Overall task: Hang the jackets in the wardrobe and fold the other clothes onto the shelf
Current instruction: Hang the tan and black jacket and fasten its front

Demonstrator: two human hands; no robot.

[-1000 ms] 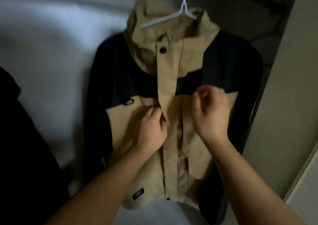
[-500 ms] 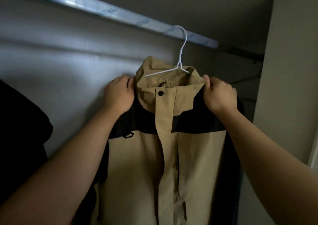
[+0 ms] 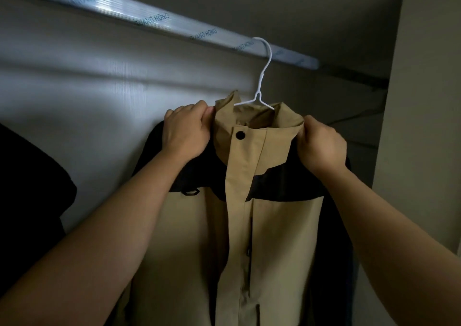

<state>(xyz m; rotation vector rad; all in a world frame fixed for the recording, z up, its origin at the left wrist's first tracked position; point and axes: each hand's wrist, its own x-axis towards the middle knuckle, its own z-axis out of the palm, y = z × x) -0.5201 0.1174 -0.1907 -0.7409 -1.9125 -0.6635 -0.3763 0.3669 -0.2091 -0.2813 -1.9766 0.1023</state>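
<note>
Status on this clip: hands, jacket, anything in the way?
Left hand and right hand both grip the tan-and-black jacket at its collar. Jacket on white hanger, hooked over the rail. Dark garment hangs left, apart.

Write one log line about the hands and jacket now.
step: hang jacket | jacket: on white hanger, hook over rail | left hand: grips collar | right hand: grips collar

Dim and slightly soft throughout, pale glare on the rail, wide-angle bending at edges.

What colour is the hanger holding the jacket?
White; the hanger shows best in the head view.
</note>
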